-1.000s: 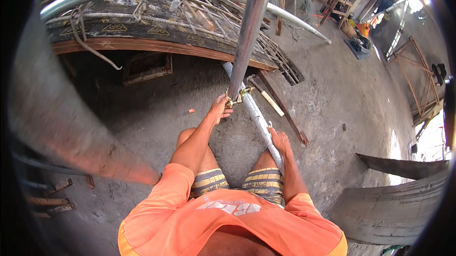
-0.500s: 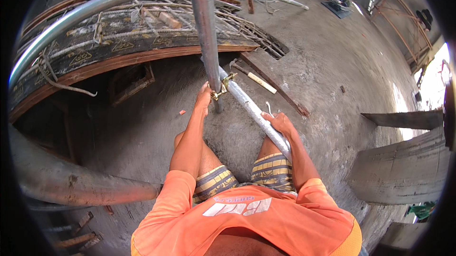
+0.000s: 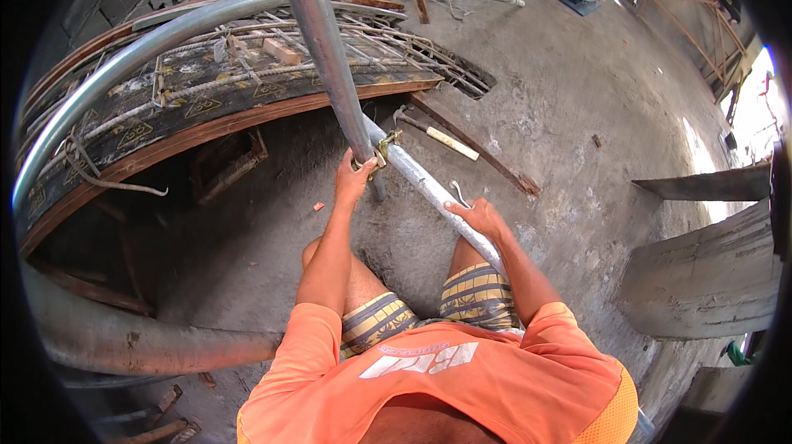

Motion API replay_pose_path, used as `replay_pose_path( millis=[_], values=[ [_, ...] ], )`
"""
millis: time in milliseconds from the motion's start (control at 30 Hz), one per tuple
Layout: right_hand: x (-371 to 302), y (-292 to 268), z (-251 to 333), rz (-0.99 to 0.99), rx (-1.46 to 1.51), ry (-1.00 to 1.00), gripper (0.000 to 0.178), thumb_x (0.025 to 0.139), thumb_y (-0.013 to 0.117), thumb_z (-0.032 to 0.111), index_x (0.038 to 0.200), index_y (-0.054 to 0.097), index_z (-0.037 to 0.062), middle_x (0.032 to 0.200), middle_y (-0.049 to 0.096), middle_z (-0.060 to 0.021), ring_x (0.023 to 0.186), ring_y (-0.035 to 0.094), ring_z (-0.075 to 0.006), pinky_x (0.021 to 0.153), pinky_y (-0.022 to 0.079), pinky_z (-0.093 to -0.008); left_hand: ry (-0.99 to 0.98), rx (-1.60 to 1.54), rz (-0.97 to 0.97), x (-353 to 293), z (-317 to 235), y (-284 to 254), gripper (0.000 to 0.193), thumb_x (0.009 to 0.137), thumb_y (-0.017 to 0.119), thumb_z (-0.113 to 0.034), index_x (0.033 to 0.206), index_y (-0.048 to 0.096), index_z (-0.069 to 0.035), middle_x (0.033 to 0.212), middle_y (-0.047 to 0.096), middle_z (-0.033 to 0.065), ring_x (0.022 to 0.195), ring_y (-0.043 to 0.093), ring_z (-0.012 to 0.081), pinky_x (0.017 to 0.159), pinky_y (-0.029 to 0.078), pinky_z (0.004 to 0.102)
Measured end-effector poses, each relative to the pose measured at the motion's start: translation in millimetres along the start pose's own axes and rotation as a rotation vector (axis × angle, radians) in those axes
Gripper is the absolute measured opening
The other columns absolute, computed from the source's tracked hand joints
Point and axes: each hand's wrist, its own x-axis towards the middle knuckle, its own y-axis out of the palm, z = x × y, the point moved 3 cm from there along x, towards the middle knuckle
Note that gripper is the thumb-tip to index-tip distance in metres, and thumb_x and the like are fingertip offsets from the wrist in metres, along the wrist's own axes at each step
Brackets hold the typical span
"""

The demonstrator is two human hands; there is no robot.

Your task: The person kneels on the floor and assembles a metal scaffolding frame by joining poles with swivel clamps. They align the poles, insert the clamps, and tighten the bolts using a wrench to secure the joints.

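Note:
An upright steel pipe [image 3: 323,48] and a slanting galvanized pipe [image 3: 436,195] meet at a brass-coloured scaffold clamp [image 3: 386,145]. My left hand [image 3: 352,178] is closed at the clamp beside the upright pipe, its thumb on the clamp's near side. Lower down, my right hand [image 3: 478,218] grips the slanting pipe. A thin bent metal tool [image 3: 458,192] sticks up by its thumb; its kind and its lower end are hidden. Beyond the pipe, a hammer [image 3: 450,142] with a pale handle lies on the concrete floor next to a wooden strip [image 3: 483,151].
A curved steel pipe [image 3: 206,25] spans a formwork panel [image 3: 198,106] with rebar and wood debris at the left. Another thick pipe [image 3: 157,345] lies near my left elbow. Grey curved panels [image 3: 701,279] stand at the right. A wooden frame [image 3: 689,7] leans at the far right.
My left hand has shifted up against the clamp, and its thumb now shows on it. The upright pipe's top appears farther left as the view moves. My right hand stays on the slanting pipe.

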Motion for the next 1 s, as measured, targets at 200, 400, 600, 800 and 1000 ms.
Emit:
replay_pose_path(
  millis=[200, 400, 600, 800, 1000],
  values=[
    [-5, -6, 5, 0.023, -0.022, 0.011, 0.091, 0.081, 0.059, 0.08, 0.12, 0.072, -0.001, 0.118, 0.069, -0.0301, 0.115, 0.067, -0.0439, 0.097, 0.051, -0.0513, 0.016, 0.286, 0.009, 13, -6, -7, 0.086, 0.078, 0.081, -0.045, 0.142, 0.053, 0.004, 0.13, 0.065, 0.0289, 0.124, 0.062, 0.0403, 0.103, 0.048, 0.046],
    [-32, -15, 48, -0.359, -0.262, -0.316, 0.048, 0.099, 0.058, 0.038, 0.121, 0.066, -0.0041, 0.09, 0.069, -0.0317, 0.09, 0.07, -0.0461, 0.082, 0.054, -0.0554, -0.005, 0.335, 0.071, 13, -27, -19, 0.069, 0.075, 0.081, -0.044, 0.124, 0.067, 0.002, 0.114, 0.073, 0.0238, 0.11, 0.07, 0.0388, 0.095, 0.053, 0.0456],
    [-59, 0, 108, -0.079, -0.188, -0.547, 0.034, 0.101, 0.05, 0.023, 0.125, 0.056, -0.0003, 0.098, 0.069, -0.0302, 0.091, 0.068, -0.0477, 0.083, 0.053, -0.0582, -0.037, 0.371, 0.128, 19, -41, -23, 0.069, 0.077, 0.079, -0.054, 0.112, 0.073, 0.005, 0.102, 0.075, 0.0219, 0.099, 0.073, 0.033, 0.089, 0.055, 0.0445],
    [-39, 69, 136, 0.26, -0.045, -0.46, 0.032, 0.101, 0.047, 0.02, 0.12, 0.051, -0.0048, 0.093, 0.069, -0.0345, 0.077, 0.07, -0.0476, 0.066, 0.057, -0.0534, -0.046, 0.326, 0.104, 19, -34, -14, 0.068, 0.077, 0.078, -0.054, 0.115, 0.073, 0.002, 0.104, 0.076, 0.0226, 0.1, 0.074, 0.0352, 0.089, 0.055, 0.0438],
    [-27, 44, 101, -0.196, -0.226, -0.386, 0.036, 0.099, 0.055, 0.03, 0.115, 0.054, -0.002, 0.094, 0.07, -0.0288, 0.082, 0.072, -0.0448, 0.067, 0.058, -0.0526, -0.045, 0.202, 0.054, 21, -20, -15, 0.055, 0.076, 0.083, -0.043, 0.108, 0.075, 0.001, 0.1, 0.076, 0.0153, 0.094, 0.073, 0.0239, 0.085, 0.054, 0.0363]
  ],
)
